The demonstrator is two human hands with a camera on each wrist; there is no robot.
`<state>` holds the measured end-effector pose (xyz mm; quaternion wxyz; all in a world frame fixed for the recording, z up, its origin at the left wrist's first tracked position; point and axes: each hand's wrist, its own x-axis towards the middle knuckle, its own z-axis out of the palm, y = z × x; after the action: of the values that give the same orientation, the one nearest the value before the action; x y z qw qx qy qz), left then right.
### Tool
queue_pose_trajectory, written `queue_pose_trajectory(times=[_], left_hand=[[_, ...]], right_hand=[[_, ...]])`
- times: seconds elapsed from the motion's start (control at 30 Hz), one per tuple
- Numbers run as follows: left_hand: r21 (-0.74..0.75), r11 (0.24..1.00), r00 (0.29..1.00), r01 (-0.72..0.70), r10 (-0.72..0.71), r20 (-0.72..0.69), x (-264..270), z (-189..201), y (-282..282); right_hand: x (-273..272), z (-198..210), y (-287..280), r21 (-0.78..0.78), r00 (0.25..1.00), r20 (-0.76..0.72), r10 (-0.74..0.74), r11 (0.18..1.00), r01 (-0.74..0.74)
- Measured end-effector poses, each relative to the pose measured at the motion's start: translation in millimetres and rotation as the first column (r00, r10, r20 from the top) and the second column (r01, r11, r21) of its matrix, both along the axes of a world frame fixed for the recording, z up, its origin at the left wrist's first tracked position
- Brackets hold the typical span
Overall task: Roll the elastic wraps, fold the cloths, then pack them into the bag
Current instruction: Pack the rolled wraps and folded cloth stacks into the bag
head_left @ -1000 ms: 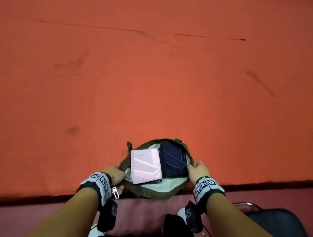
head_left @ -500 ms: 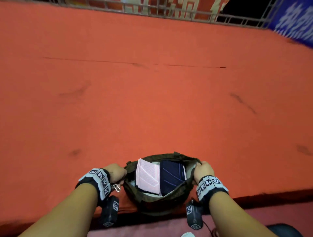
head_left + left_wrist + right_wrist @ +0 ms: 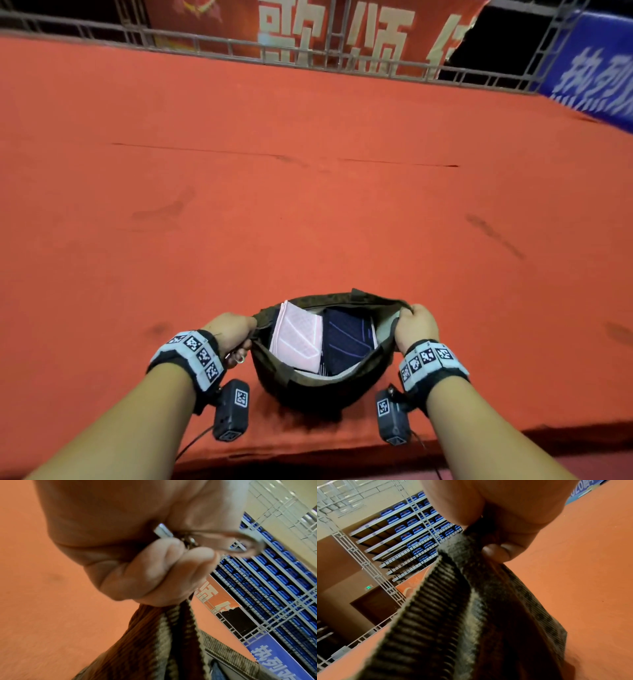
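Left hand: the left hand [image 3: 230,329] grips the left end of the bag's opening, fingers [image 3: 155,566] curled tight on the corduroy edge; a metal zipper pull [image 3: 163,531] sits against them.
Bag: the dark olive bag [image 3: 318,387] is near the front edge of the orange-red surface [image 3: 308,212], mouth open and stretched between both hands. Compared with a second ago it is raised off the flat, its near side now hanging in a deep curve, and the mouth is narrower front to back.
Pink cloth: the folded pink cloth [image 3: 297,337] sits inside, left half, tilted where it earlier lay flat.
Navy cloth: the folded navy cloth [image 3: 346,339] is inside, just beside the pink one on the right, tilted likewise.
Right hand: the right hand [image 3: 416,324] grips the right end of the opening, thumb and fingers [image 3: 498,551] pinching the ribbed edge; it holds higher on the rim than before.
Background: a metal railing [image 3: 308,54], red banner [image 3: 325,31] and blue banner [image 3: 596,68] are now in view; the earlier frames showed less or none of them.
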<state>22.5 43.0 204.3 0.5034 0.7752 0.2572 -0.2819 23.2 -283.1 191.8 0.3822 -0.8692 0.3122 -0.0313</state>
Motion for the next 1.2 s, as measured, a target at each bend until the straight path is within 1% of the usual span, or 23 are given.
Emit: queue_pose_trajectory(times=[0.1,0.23,0.3,0.4,0.5,0.53,0.6,0.63,0.67,0.7,0.73,0.8,0.83,0.87,0.9,0.93,0.97,1.07,1.13,1.2], left_hand=[[0.017,1.0,0.998,0.02,-0.019,-0.067,-4.6,-22.2,-0.3],[0.054,0.998,0.996,-0.018,0.023,-0.086,-8.5,-59.0,-2.9],[0.063,0.998,0.995,-0.023,0.029,-0.094,-7.9,-70.6,-7.0],[0.11,0.993,0.997,0.03,-0.022,-0.08,-3.5,-78.6,-11.7],[0.153,0.984,0.995,0.095,-0.089,-0.042,0.8,-83.0,-9.7],[0.166,0.98,0.994,0.109,-0.106,-0.031,1.8,-84.6,-7.7],[0.186,0.975,0.992,0.124,-0.123,-0.016,2.5,-88.1,-3.7],[0.193,0.972,0.991,0.133,-0.133,-0.013,2.5,-90.2,-1.8],[0.195,0.97,0.989,0.144,-0.144,-0.012,2.0,-91.9,-0.5],[0.187,0.971,0.989,0.15,-0.15,-0.014,1.7,-94.5,1.1],[0.174,0.972,0.988,0.155,-0.155,-0.019,1.5,-97.4,2.2],[0.155,0.975,0.987,0.158,-0.157,-0.016,1.0,-104.7,5.1],[0.161,0.974,0.987,0.157,-0.159,-0.001,0.7,-107.0,5.7],[0.175,0.973,0.987,0.151,-0.157,0.022,0.3,-110.2,6.9],[0.191,0.971,0.987,0.142,-0.154,0.049,-0.2,-113.1,7.6],[0.204,0.971,0.987,0.125,-0.143,0.074,-0.9,-114.5,7.6],[0.203,0.974,0.988,0.102,-0.123,0.094,-1.0,-116.7,8.1],[0.161,0.987,0.986,-0.013,-0.014,0.165,3.5,-115.8,9.2],[0.144,0.984,0.973,-0.109,0.076,0.217,10.4,-110.5,11.3],[0.128,0.978,0.959,-0.164,0.128,0.253,15.8,-102.3,12.1]], right_hand=[[2.7,-22.9,6.9,0.009,0.999,-0.05,0.005,1.0,-0.005],[6.0,-56.6,11.4,0.02,0.989,-0.141,0.053,0.999,-0.051],[8.3,-71.0,12.5,0.026,0.977,-0.189,0.097,0.995,-0.094],[12.7,-79.7,14.2,0.024,0.948,-0.266,0.173,0.985,-0.173],[18.8,-77.9,17.4,0.004,0.93,-0.315,0.19,0.98,-0.198],[19.3,-76.4,19.7,-0.03,0.927,-0.33,0.181,0.979,-0.201],[19.2,-69.2,28.8,-0.188,0.926,-0.341,0.163,0.953,-0.237],[19.0,-65.1,35.6,-0.271,0.932,-0.308,0.19,0.922,-0.278],[19.5,-61.3,44.8,-0.328,0.929,-0.261,0.263,0.881,-0.342],[20.7,-59.2,57.3,-0.36,0.904,-0.216,0.369,0.831,-0.424],[21.8,-57.8,72.4,-0.381,0.853,-0.189,0.486,0.764,-0.52],[20.2,-63.3,107.4,-0.421,0.701,-0.218,0.679,0.583,-0.695],[16.2,-68.7,124.1,-0.414,0.618,-0.249,0.745,0.495,-0.764],[11.6,-76.5,138.9,-0.373,0.536,-0.288,0.793,0.423,-0.826],[7.4,-85.3,149.1,-0.304,0.463,-0.33,0.823,0.371,-0.877],[3.6,-95.0,154.9,-0.233,0.405,-0.366,0.838,0.339,-0.911],[0.2,-103.4,156.4,-0.186,0.369,-0.388,0.845,0.32,-0.929],[-2.2,-121.0,146.7,-0.195,0.336,-0.419,0.843,0.278,-0.941],[0.2,-122.1,135.2,-0.196,0.311,-0.459,0.832,0.247,-0.949],[5.6,-116.6,123.8,-0.185,0.279,-0.505,0.816,0.214,-0.959]])
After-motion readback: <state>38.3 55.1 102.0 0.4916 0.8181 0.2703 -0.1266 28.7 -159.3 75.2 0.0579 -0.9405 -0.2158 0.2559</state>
